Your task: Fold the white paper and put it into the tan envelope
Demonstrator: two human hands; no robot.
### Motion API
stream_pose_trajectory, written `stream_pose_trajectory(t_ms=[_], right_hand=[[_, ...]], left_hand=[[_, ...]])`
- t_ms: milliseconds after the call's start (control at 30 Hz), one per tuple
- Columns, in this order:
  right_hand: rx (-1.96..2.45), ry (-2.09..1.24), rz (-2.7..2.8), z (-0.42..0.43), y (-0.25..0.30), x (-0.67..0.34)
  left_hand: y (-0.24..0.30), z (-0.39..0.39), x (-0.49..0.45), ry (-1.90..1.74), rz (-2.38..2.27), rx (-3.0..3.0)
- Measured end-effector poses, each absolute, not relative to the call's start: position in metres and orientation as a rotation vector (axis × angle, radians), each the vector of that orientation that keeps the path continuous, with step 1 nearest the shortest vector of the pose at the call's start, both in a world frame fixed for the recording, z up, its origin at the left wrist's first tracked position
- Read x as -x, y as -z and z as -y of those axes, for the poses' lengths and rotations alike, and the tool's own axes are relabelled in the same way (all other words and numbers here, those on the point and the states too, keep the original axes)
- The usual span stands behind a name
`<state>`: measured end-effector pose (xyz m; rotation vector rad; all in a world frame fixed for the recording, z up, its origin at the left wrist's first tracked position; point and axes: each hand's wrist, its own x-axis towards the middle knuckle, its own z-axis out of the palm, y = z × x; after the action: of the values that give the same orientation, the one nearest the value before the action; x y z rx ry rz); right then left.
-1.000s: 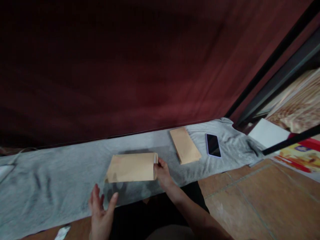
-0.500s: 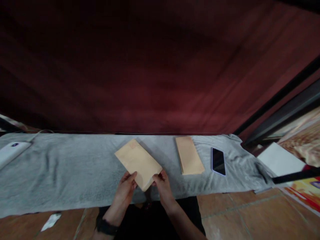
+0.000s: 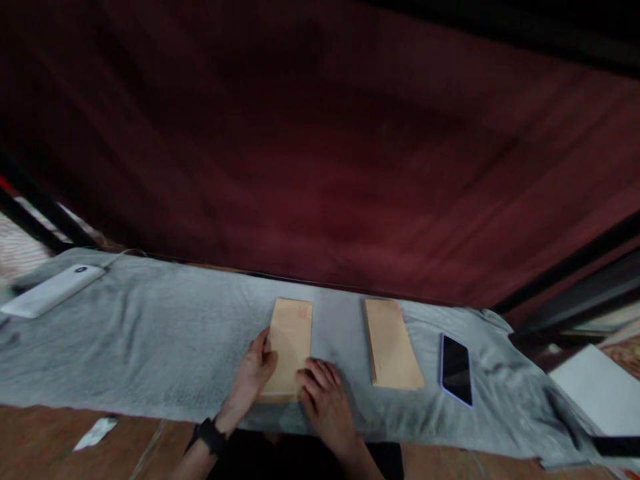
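Observation:
A tan paper envelope (image 3: 290, 340) lies on the grey cloth in front of me, its long side pointing away and a faint reddish print at its far right corner. My left hand (image 3: 254, 370) is closed at the envelope's left edge, thumb over the top and fingers along the side. Palm down, my right hand (image 3: 327, 400) rests with its fingers on the lower right edge. Further right sits a stack of similar envelopes (image 3: 394, 347), touched by neither hand.
A phone with a purple edge (image 3: 456, 370) lies right of the stack. At the far left is a white device (image 3: 55, 290) with a cable. The grey cloth (image 3: 170, 333) covers a narrow surface before a dark red curtain (image 3: 320, 173). A white board (image 3: 600, 387) is at the right.
The envelope has gone from slanted and held up in both hands to lying straight on the cloth. My right hand has turned palm down. The camera view has tilted.

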<state>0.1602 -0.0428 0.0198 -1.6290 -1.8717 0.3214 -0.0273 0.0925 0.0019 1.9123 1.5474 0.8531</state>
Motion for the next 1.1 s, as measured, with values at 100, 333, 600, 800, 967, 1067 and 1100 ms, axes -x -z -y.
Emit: stream_pose_trajectory(t_ms=[100, 333, 600, 800, 967, 1067, 1100], right_hand=[[1.654, -0.265, 1.936, 0.042, -0.022, -0.157], [1.659, -0.213, 1.928, 0.039, -0.024, -0.155], [1.643, -0.182, 1.948, 0.038, -0.022, -0.155], [1.649, -0.207, 1.931, 0.04, -0.021, -0.156], [1.623, -0.193, 1.94, 0.041, -0.019, -0.156], [1.614, -0.149, 1.914, 0.042, -0.015, -0.156], [1.607, -0.143, 1.906, 0.043, -0.014, -0.156]], left_hand=[[0.0, -0.098, 0.014, -1.008, -1.53, -2.263], [0.002, -0.148, -0.051, -0.627, -1.291, -2.733], [0.024, -0.159, -0.046, -0.508, -1.092, -2.845], [0.018, -0.127, -0.021, -0.478, -0.939, -2.886], [0.019, -0.097, 0.001, -0.495, -0.841, -2.873], [0.017, -0.077, 0.014, -0.506, -0.81, -2.865], [0.015, -0.07, 0.019, -0.507, -0.8, -2.863]])
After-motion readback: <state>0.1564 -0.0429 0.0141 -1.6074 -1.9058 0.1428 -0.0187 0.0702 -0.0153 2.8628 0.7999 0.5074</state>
